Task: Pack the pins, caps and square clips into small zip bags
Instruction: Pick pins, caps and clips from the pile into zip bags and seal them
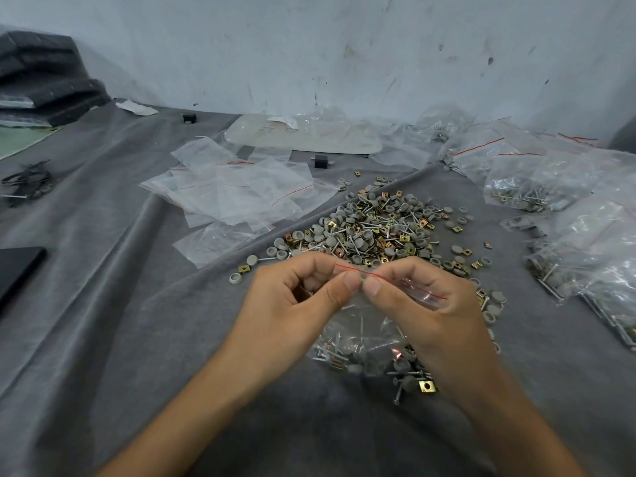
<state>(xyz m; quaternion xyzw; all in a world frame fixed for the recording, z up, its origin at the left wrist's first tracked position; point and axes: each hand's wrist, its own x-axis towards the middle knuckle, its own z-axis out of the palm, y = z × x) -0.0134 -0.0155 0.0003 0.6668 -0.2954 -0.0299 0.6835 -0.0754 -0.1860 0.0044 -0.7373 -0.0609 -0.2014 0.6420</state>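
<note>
both grips pinch the top of a filled zip bag

the left grip (pixel 299 290) and the right grip (pixel 423 297), both bare hands, meet near the middle of the table (pixel 103 304), which is covered in grey cloth. each is closed on the upper edge of a small clear zip bag (pixel 358 339), thumb and fingers pinching along its red seal line (pixel 354 271). the bag hangs below the grips and its bottom lies on the cloth, holding pins (pixel 361 325) and grey caps (pixel 401 365). a brass square clip (pixel 426 386) lies just beside its near right corner. just beyond the grips spreads a loose pile (pixel 378 228) of the same parts. empty zip bags (pixel 241 191) lie far left of the pile, and filled bags (pixel 537 187) are heaped along the right. a flat black object (pixel 17 270) lies at the left edge.
</note>
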